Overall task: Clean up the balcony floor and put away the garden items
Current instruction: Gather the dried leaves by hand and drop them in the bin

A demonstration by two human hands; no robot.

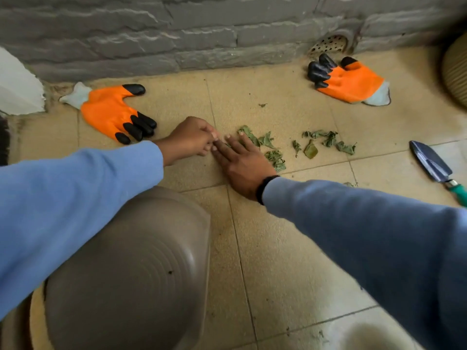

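Head view is showing me gathering dried leaves on the balcony floor: my right hand is lying flat, fingers straight, sweeping them leftward, while my left hand is curling loosely beside it, and I cannot tell whether it is holding any. To do this well, I am judging I should rake the far-right scraps inward first, keeping my palm low, then scoop everything into the brown pot nearby.

A single head-worn view looks steeply down, close over the tiled floor toward the wall.
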